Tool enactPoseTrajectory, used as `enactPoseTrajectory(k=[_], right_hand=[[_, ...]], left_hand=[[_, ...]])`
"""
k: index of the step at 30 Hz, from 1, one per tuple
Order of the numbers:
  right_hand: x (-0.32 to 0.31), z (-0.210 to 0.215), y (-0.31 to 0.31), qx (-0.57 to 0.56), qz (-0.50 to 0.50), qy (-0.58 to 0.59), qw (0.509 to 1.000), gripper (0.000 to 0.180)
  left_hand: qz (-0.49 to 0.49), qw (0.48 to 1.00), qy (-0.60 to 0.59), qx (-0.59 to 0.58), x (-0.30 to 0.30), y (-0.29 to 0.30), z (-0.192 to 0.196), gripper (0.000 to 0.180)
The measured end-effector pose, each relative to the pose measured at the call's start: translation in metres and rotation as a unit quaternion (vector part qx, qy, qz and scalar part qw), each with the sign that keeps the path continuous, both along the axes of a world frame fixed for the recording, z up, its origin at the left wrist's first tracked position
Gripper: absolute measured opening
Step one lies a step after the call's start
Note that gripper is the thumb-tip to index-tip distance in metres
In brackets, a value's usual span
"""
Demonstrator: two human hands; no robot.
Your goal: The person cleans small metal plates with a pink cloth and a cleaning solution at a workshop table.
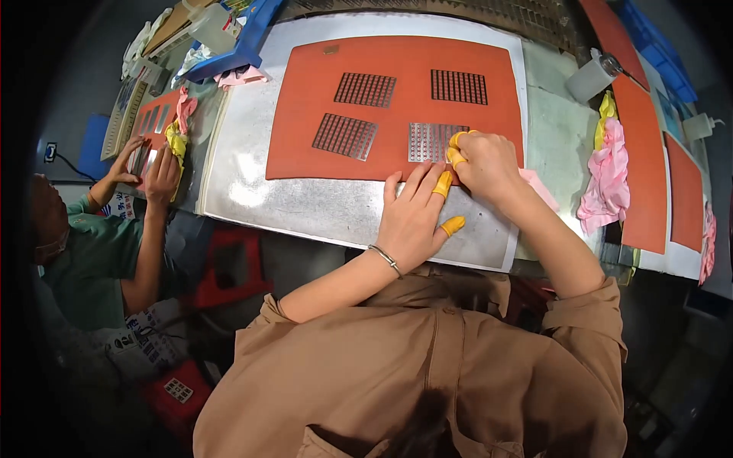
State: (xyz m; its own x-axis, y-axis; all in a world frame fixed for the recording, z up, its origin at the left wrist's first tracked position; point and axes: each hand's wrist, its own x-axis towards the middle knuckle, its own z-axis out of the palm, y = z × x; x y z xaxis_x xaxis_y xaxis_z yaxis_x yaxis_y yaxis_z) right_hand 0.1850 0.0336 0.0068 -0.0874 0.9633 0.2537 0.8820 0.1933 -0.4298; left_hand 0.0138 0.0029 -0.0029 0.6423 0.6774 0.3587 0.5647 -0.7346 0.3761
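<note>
Orange matting point(412, 57) likely cushions the near-right gridded plate point(426, 141); I see the left hand point(410, 217) splayed, probably steadying it, the right hand point(487, 162) pinched, on what I cannot tell.

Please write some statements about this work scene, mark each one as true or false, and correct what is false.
1. Yellow finger covers are on both the left hand and the right hand. True.
2. Four grid-patterned plates lie on the orange mat. True.
3. The right hand is at the far left plate. False: it is at the near right plate.
4. The left wrist is bare. False: a bracelet is worn there.
5. A crumpled pink cloth lies on the mat. False: it is to the right of it.
</note>
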Motion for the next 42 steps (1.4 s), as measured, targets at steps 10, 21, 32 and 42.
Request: enactPoseTrajectory(k=[10, 21, 32, 42], right_hand=[[-0.007, 0.002, -0.007, -0.007, -0.036, -0.015, 0.999, 0.005], [-0.004, 0.001, 0.004, 0.007, -0.043, -0.024, 0.999, 0.009], [-0.003, 0.007, 0.008, -0.017, -0.039, -0.038, 0.998, 0.010], [-0.001, 0.007, 0.007, 0.009, -0.021, -0.028, 0.999, 0.009]], left_hand=[[-0.008, 1.000, -0.018, -0.023, -0.006, 0.002, -0.001, 0.048], [-0.012, 0.999, 0.013, -0.041, -0.008, 0.002, -0.002, 0.055], [-0.005, 0.999, -0.006, -0.036, -0.009, 0.001, -0.002, 0.050], [-0.003, 1.000, -0.018, -0.021, -0.007, 0.003, -0.002, 0.051]])
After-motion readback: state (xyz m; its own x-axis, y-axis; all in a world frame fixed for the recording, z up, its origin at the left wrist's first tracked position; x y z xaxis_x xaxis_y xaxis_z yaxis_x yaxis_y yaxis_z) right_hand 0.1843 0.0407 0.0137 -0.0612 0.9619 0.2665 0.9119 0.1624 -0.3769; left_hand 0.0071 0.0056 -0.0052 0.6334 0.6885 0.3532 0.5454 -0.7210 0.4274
